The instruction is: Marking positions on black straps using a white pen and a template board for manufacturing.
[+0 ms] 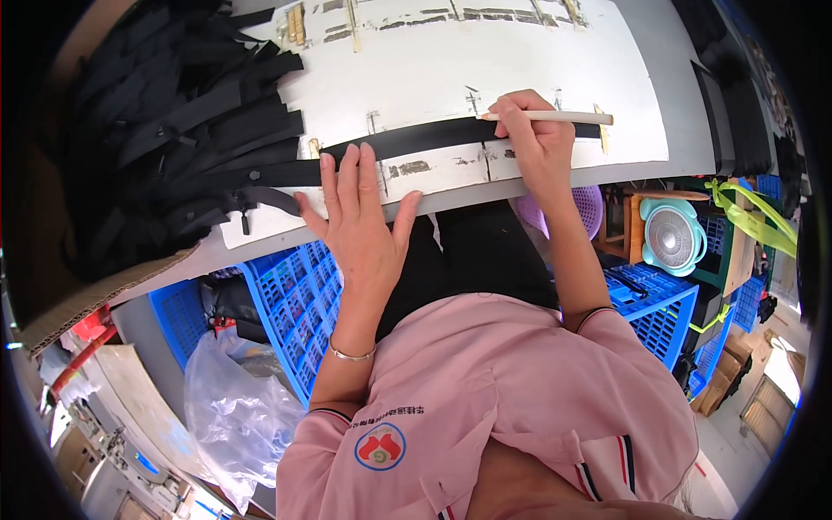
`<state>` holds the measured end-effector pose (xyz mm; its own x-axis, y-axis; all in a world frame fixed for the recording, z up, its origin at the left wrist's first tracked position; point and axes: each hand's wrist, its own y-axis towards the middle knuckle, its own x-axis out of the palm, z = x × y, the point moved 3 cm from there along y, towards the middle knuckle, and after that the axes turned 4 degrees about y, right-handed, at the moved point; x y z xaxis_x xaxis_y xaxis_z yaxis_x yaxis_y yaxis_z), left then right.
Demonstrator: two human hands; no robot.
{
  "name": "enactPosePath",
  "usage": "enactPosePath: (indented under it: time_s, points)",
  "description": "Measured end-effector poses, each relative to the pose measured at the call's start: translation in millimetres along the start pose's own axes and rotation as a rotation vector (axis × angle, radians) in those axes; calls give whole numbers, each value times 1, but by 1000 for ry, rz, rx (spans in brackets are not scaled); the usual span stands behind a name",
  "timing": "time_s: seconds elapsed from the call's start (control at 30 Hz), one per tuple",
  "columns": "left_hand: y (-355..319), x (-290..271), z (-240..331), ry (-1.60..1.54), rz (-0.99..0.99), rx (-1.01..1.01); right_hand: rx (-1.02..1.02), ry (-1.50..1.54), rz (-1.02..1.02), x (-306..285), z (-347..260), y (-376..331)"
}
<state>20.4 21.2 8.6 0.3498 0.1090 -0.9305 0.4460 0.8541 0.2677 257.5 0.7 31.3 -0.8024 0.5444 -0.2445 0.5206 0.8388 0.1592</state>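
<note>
A long black zipper strip (433,139) lies stretched across a white board (598,69) marked with dark lines and bits of yellowish tape. My left hand (360,221) rests on the board with fingers spread, its fingertips pressing on the strip's lower edge. In my right hand (542,152) is a pale pencil (568,116), held almost level. Its tip meets the strip's upper edge near a drawn mark, and my curled fingers lie over the strip there. To the left, a heap of black zippers (173,130) overlaps the board; a zipper pull (245,221) hangs near its edge.
A cardboard edge (104,295) borders the heap. Below the table stand blue plastic crates (299,303) and a clear plastic bag (234,407) on the left. A purple basket (589,212), a turquoise round stool (672,236) and another blue crate (654,303) are on the right.
</note>
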Motion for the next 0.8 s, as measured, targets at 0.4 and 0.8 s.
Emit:
enactPosePath:
  time_s: [0.4, 0.8]
  points:
    - [3, -6, 3, -74, 4, -1, -118, -78, -50, 0, 9, 4]
    - [66, 21, 66, -555, 181, 117, -164, -138, -36, 1, 14, 4]
